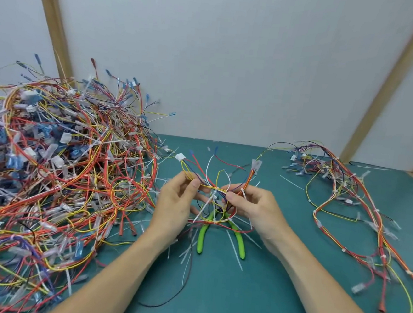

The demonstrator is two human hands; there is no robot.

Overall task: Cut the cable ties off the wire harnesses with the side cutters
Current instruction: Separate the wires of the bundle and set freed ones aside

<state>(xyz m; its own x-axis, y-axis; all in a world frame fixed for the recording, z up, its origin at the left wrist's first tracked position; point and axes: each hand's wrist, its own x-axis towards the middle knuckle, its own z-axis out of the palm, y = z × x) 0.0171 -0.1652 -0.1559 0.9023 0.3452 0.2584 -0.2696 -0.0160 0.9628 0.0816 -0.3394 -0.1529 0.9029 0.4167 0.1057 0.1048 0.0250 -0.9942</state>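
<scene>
Your forearms fill the near edge of the view, reaching out over the green mat (pixel 250 297), so let's sweep across from the left. There's the big heap of wires (pixel 57 168), a tangled mound of red, yellow and blue leads with white ties poking out everywhere, plenty left to work through by the look of it. Now your left hand (pixel 176 203): fingers curled, thumb pinching one side of the harness (pixel 218 190) you've got lifted just above the mat. A white cable tie (pixel 242 192) sits on the bundle up by your right thumb. Directly beneath, lying on the mat with nobody holding them, are the cutters (pixel 222 235), green handles splayed apart, snipped tie ends scattered around them. Your right hand (pixel 252 205) pinches the other side of the harness, fingers closed on the wires. Further right, a smaller spread of harnesses (pixel 346 201) lies well apart from the heap. My read: you're hunting out the next tie, not cutting yet. Next you'll need to free your right hand, pick up those cutters, and nip the tie alone, keeping the blades off the wires.
</scene>
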